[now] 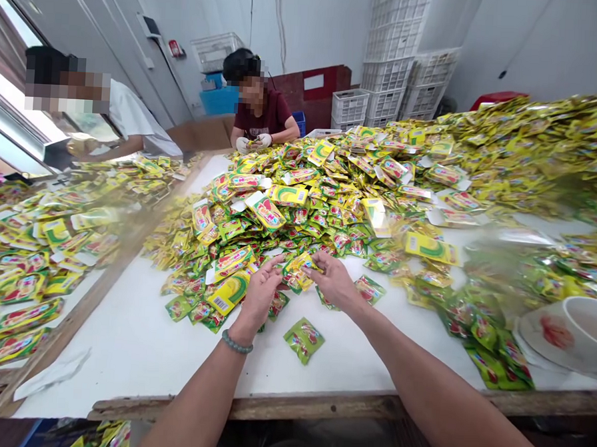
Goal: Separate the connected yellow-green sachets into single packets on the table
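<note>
Yellow-green packet (297,271) between hands (259,293) (334,283)

Over the white tabletop with a wooden edge (146,349), I can see the worker's bare right hand (336,281) pinching a small shiny yellow-and-green packet (298,271); the bare left hand (261,291) has its fingertips at the packet's other side, a grey-green beaded bracelet (237,342) round that wrist. A square green plastic sachet with red print (304,340) lies nearer the edge. Beyond the hands rises a heap of yellow-and-green boxes and sachets (304,197). Over there, a person in a maroon shirt (271,112) wears white gloves (263,140). To the right stands a white cup with a red flower (543,326).
</note>
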Demonstrator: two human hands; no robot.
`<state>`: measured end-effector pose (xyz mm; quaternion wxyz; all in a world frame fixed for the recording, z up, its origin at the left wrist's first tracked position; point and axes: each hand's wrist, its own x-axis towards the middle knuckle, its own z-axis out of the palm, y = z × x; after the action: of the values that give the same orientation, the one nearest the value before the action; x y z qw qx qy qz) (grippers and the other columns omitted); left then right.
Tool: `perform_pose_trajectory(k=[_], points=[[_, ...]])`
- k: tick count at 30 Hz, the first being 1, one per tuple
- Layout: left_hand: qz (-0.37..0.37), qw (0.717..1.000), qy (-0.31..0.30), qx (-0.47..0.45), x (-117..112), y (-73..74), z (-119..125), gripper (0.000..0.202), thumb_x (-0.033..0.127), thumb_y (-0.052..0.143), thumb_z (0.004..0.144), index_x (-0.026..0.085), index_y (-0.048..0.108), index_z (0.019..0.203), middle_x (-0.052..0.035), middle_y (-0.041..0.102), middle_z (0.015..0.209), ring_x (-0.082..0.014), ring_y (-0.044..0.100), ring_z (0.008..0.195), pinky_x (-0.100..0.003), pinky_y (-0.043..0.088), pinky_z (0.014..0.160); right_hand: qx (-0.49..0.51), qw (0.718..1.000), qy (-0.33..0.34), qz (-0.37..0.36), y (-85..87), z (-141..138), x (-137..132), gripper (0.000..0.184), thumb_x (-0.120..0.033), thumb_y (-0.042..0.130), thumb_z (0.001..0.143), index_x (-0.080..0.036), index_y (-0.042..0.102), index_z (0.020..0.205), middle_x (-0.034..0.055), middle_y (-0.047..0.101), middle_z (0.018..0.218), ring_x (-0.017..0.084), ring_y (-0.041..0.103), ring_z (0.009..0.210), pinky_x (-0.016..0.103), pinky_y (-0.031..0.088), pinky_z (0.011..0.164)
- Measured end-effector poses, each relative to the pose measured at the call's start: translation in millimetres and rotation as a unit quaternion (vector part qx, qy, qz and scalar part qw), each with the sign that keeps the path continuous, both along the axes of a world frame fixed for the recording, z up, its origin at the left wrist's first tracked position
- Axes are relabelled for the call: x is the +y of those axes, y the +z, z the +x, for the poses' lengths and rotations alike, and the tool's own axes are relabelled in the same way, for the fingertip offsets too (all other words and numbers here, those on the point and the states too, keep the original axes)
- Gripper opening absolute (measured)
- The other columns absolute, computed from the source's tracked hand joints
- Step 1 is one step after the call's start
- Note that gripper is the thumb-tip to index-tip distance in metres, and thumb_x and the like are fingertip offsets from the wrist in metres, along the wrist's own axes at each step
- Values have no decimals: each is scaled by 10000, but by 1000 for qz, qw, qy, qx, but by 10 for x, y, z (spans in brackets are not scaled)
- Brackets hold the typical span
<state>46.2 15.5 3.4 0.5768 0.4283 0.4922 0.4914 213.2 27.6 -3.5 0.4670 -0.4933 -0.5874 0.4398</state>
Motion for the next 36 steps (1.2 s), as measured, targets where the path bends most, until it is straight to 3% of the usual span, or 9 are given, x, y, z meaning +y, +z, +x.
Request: perform_pose_trajectory(k=[12,16,18,20,22,24,26,31,36], points=[[29,999,-39,-1,-30,93,-41,317,341,694,737,157,681,995,-19,661,788,-127,585,666,-248,492,623,33,999,4,-17,14,-97,-46,292,-486,628,768,-224,501,750,-14,580,691,158,524,654,278,436,596],[50,995,-28,83,-67,184,-65,423,366,753,718,171,608,1065,69,514,567,-110,510,534,-237,432,562,107,992,47,-45,49,-108,-61,312,-476,671,732,-220,496,763,-1,608,735,164,553,671,294,454,617],[82,981,-32,173,-42,273,-184,441,390,726,752,182,594,1118,25,601,655,-140,561,596,-260,443,597,115,991,51,-44,68,-83,-57,306,-463,676,729,-218,496,765,-2,590,737,169,554,698,296,450,632],[151,932,2,329,31,369,-367,499,392,746,738,197,600,1173,-64,693,904,-209,625,795,-312,471,714,99,994,23,-30,80,-57,-49,299,-457,667,734,-222,485,760,-21,532,693,159,516,669,289,425,613],[217,840,35,497,137,449,-558,567,332,796,683,196,616,1203,-114,690,1062,-285,607,970,-371,457,838,73,997,-8,-16,88,-47,-43,299,-458,655,736,-226,467,744,-41,465,650,142,454,615,280,382,577],[238,754,22,612,236,512,-691,509,229,773,688,176,649,1179,-130,706,1011,-324,591,1003,-406,436,885,48,999,-25,-5,102,-51,-38,306,-464,645,735,-226,453,725,-47,431,630,133,412,591,276,346,559],[243,712,10,658,275,578,-728,366,182,673,771,165,681,1136,-128,721,912,-321,602,955,-414,443,869,36,999,-36,4,120,-49,-27,308,-467,638,735,-223,451,717,-41,436,634,134,406,596,276,330,560],[355,758,5,547,87,639,-509,283,174,535,866,230,707,1084,-78,721,1111,-256,605,1038,-413,446,959,68,988,-134,22,102,67,72,287,-455,622,742,-223,454,752,-31,461,664,138,419,611,271,341,577],[288,838,-101,453,-75,252,-385,324,105,487,801,234,757,926,-82,669,1239,-259,611,1134,-414,479,958,-12,984,-175,-7,-11,142,130,229,-398,627,702,-224,479,713,-20,501,666,155,457,632,278,360,605]])
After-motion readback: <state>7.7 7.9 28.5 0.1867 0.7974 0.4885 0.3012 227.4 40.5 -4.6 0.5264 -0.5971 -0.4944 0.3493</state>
